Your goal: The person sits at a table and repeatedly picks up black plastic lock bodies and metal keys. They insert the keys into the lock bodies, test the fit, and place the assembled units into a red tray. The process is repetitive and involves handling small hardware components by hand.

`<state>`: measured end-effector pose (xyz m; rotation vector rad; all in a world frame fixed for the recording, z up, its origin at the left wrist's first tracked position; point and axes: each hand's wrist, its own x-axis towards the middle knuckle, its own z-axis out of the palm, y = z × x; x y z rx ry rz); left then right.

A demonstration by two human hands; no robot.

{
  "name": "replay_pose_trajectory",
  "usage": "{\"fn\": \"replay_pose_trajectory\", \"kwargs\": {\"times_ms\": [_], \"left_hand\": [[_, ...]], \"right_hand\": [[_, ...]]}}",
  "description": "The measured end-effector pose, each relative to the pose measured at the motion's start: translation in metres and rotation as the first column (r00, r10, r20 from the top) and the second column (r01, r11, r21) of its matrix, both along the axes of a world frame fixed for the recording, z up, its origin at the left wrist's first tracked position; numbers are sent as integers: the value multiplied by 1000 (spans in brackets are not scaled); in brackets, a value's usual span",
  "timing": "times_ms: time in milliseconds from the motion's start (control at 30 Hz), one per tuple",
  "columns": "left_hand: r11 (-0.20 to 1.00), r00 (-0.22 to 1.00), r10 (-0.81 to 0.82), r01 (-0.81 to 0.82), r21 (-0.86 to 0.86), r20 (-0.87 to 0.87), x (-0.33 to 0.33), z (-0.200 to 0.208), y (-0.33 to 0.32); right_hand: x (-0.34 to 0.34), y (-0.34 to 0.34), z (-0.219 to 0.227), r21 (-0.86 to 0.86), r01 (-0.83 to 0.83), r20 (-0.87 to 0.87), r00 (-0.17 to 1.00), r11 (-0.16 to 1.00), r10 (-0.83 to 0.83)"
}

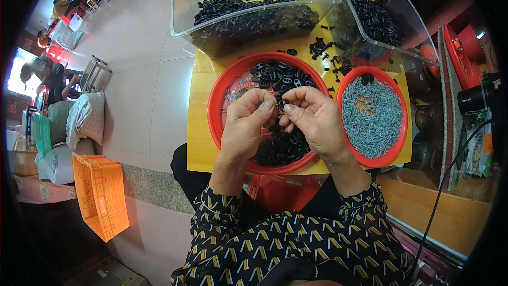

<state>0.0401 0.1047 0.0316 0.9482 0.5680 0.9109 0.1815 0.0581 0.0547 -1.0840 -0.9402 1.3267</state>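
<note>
Both of my hands meet above a round red tray (216, 122) on the yellow table. My left hand (245, 122) is closed in a pinch, its thumb and fingertips at a small dark piece that they mostly hide. Facing it, my right hand (316, 123) pinches a small black plastic part (282, 104) between thumb and forefinger. Under and around my fingers lie many loose black oval parts with two holes (286, 145). To the right, an oval red tray (403, 114) holds a heap of small silvery screws (373, 127), with a black piece on top at its far end.
Two clear plastic bins (254, 19) (413, 37) of black parts stand at the table's far side. Loose black pieces (321, 47) are scattered between them and the trays. An orange crate (100, 196) and stuffed sacks (86, 119) are on the floor at left. People work in the background.
</note>
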Motion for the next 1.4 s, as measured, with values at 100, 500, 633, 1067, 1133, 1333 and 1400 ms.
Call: {"fn": "replay_pose_trajectory", "kwargs": {"times_ms": [100,500,633,1067,1133,1333,1400], "left_hand": [[1000,1000,4,-4,-7,1,1,2,-2],[998,995,30,-24,63,-96,3,2,-3],[986,972,104,-73,151,-209,5,5,-5],[914,898,332,-230,334,-289,15,2,-14],[903,894,344,-231,361,-288,15,1,-14],[977,953,197,-170,132,-231,5,8,-4],[932,899,332,-268,244,-284,-5,12,1]], "right_hand": [[-1,-2,2,-4,9,9,1000,1000,-9],[-4,-2,1,7,45,89,995,999,-45],[-3,-1,3,2,45,110,993,999,-45],[-4,-1,-1,15,64,105,992,998,-65],[-5,-2,-1,23,74,94,993,997,-76],[5,2,1,0,129,75,989,992,-128],[9,2,4,-10,158,103,982,987,-156]]}}
